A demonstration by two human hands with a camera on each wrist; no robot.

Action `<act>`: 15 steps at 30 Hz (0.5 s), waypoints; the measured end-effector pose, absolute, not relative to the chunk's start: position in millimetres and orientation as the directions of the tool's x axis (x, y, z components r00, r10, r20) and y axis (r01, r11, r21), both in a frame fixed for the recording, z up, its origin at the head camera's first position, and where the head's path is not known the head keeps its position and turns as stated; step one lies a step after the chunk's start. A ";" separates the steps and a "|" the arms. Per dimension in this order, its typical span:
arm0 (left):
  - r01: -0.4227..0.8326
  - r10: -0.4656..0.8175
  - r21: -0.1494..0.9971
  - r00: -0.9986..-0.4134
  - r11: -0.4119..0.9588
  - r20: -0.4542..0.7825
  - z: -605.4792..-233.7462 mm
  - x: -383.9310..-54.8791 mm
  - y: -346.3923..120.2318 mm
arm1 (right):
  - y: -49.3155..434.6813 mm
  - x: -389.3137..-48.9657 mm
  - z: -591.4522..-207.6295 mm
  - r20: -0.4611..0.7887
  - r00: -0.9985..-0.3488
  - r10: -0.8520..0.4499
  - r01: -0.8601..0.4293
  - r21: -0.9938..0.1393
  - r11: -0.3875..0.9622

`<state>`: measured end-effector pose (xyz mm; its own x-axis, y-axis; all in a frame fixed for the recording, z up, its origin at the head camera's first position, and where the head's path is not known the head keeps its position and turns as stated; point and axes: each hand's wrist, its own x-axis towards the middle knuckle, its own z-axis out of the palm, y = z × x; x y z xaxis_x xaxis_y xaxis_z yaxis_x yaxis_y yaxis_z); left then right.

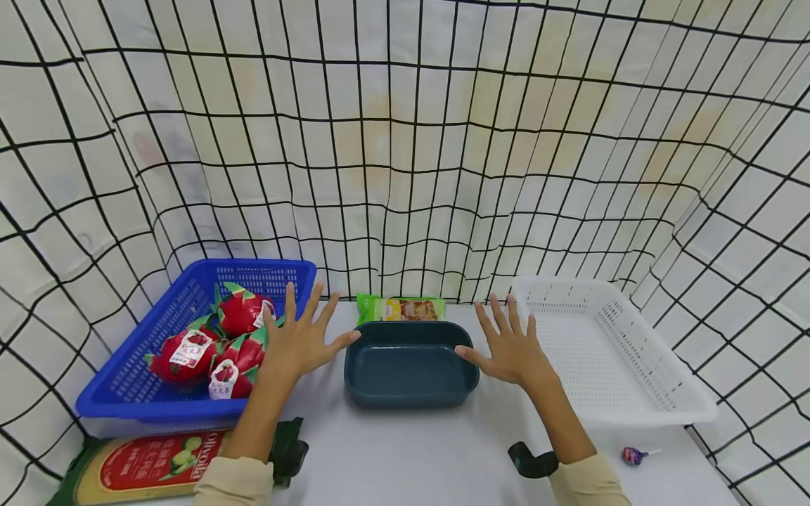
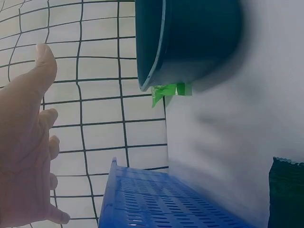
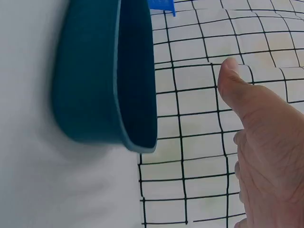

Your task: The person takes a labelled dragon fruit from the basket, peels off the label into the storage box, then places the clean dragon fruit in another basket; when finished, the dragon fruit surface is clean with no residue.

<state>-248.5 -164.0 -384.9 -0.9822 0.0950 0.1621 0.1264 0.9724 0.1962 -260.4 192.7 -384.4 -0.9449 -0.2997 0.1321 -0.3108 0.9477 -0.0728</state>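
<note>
A dark teal rectangular dish (image 1: 411, 372) stands in the middle of the white table. My left hand (image 1: 300, 344), fingers spread, is held above the table between this dish and a blue basket (image 1: 158, 410); its thumb overlaps the dish's left rim in the head view. On the other side, my right hand (image 1: 511, 348) is likewise spread, its thumb over the dish's right edge in that view. Both hands hold nothing, and the wrist views show each palm apart from the dish. Three red dragon fruits (image 1: 188, 355) with labels lie in the blue basket.
Behind the dish lies a green snack packet (image 1: 401, 309). A white basket (image 1: 607, 351) stands at the right, with a wrapped lollipop (image 1: 633, 456) in front of it. An Olivoila package (image 1: 152, 464) lies at front left. Black netting (image 1: 414, 169) over white sheeting encloses the table.
</note>
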 end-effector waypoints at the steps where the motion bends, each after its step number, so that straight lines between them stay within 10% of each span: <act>1: 0.124 0.092 0.200 -0.982 0.972 0.164 -383.4 -248.8 -165.0 | 189.8 -261.7 -384.0 0.143 -0.941 -0.305 -0.318 -0.079 0.945; 8: 0.110 0.067 0.307 -0.987 0.945 0.147 -364.0 -243.6 -176.7 | 155.4 -266.2 -382.8 0.261 -0.894 -0.365 -0.424 -0.229 0.876; 15: 0.154 0.119 0.496 -0.988 0.855 0.102 -341.4 -237.4 -203.0 | 99.1 -266.3 -386.8 0.363 -0.865 -0.347 -0.497 -0.715 0.491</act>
<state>-237.4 -203.0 -341.4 -0.9876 0.1188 0.1022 0.1541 0.8546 0.4959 -266.3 99.1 -386.8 -0.8649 -0.3469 0.3628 -0.4971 0.4912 -0.7153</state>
